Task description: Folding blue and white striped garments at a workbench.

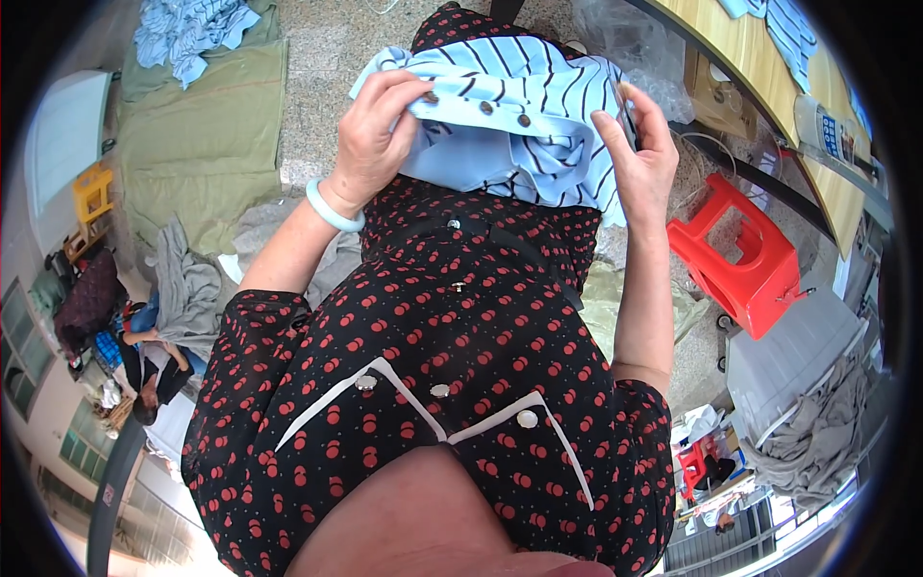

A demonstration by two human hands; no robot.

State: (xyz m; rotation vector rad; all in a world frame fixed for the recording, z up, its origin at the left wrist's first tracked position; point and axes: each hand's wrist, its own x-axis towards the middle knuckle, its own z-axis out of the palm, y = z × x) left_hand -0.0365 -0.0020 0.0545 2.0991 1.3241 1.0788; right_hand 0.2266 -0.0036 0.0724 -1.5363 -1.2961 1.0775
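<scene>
Fabric, a light-blue shirt with dark stripes, lies on our lap; our left hand pinches its buttoned placket running rightward toward our right hand, whose fingers grip the far edge.

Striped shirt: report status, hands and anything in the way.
Left hand pinching the button edge of the striped shirt. Right hand holds its other side, gripping a small dark tool. Nothing between hands; red stool off right.
</scene>
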